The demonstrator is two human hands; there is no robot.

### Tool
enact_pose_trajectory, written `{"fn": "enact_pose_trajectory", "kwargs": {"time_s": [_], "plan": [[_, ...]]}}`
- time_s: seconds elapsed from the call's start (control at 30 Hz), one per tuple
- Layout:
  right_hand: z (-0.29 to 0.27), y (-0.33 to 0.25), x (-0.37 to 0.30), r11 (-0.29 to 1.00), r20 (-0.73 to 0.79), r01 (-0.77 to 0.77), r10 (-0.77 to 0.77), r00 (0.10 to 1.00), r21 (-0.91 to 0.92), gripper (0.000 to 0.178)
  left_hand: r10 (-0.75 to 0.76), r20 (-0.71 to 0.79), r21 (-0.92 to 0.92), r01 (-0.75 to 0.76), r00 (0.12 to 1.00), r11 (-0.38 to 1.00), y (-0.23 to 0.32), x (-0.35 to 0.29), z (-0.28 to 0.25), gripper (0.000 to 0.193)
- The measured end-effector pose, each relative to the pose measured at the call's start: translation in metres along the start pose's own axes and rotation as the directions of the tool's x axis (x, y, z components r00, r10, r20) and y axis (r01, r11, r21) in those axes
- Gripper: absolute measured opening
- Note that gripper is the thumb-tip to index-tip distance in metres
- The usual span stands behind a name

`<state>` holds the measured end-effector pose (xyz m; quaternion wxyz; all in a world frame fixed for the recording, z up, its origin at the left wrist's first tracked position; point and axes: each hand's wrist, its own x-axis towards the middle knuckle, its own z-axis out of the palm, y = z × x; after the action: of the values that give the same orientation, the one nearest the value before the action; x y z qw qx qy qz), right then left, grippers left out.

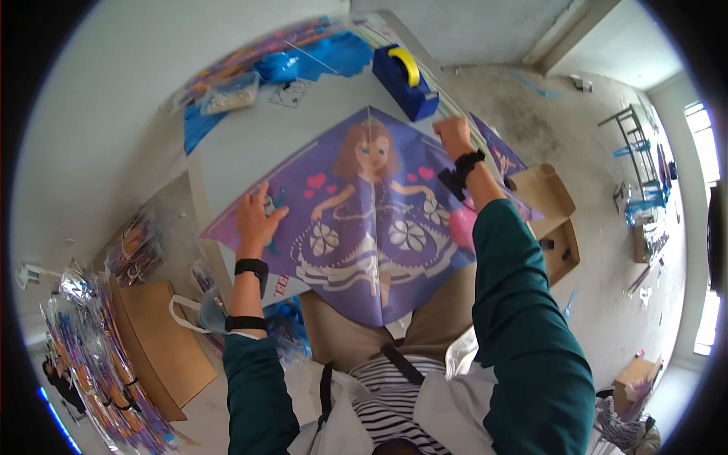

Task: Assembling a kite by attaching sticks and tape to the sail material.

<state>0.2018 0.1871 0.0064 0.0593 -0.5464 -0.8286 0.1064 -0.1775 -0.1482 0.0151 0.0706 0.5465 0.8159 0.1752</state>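
Kite [373,216] spread beneath two bare hands on a table

The left hand [258,220] lies on the left part of the kite, palm down, fingers and thumb fanned wide, with nothing gripped. The right hand [453,136] is curled into a fist at the upper right edge; whether anything is pinched inside it, I cannot tell. Both wrists wear black bands.

The kite is a smooth, slightly glossy purple diamond, printed with a long-haired figure in a full gown and pink hearts. It rests on a white table [246,152], its rounded lower end over the person's lap.

Just beyond the top corner stands a blue tape dispenser [406,95] holding a yellow ring. Farther left, a clear plastic bag [231,95] contains small pale pieces, near crumpled, shiny blue plastic [322,57].

To the right, a brown cardboard box [563,254], its flap raised, has small dark objects inside. At lower left, bundles in crinkly clear wrap [110,364] sit beside a large plain piece of cardboard [163,341].
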Motion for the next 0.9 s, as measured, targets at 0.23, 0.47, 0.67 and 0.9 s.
{"fn": "enact_pose_trajectory", "kwargs": {"time_s": [0.23, 0.47, 0.67, 0.9], "plan": [[-0.089, -0.131, -0.096, 0.128, 0.204, -0.198, -0.034, 0.978, 0.972, 0.011, 0.039, -0.226, -0.241, -0.095, 0.973, 0.966, -0.004, -0.022, -0.03, 0.046], [-0.073, -0.254, -0.195, 0.164, 0.334, -0.3, -0.255, 0.907, 0.94, 0.009, -0.173, 0.074, -0.863, 0.15, 0.982, 0.482, 0.094, -0.073, -0.092, 0.02], [-0.048, -0.296, -0.233, 0.249, 0.294, -0.221, -0.312, 0.903, 0.943, 0.009, -0.19, 0.11, -0.938, 0.165, 0.976, 0.304, 0.076, -0.108, -0.091, 0.009], [-0.046, -0.312, -0.248, 0.153, 0.332, -0.297, -0.339, 0.88, 0.943, 0.017, -0.234, 0.067, -0.945, 0.137, 0.97, 0.298, 0.06, -0.121, -0.088, 0.007]]}}
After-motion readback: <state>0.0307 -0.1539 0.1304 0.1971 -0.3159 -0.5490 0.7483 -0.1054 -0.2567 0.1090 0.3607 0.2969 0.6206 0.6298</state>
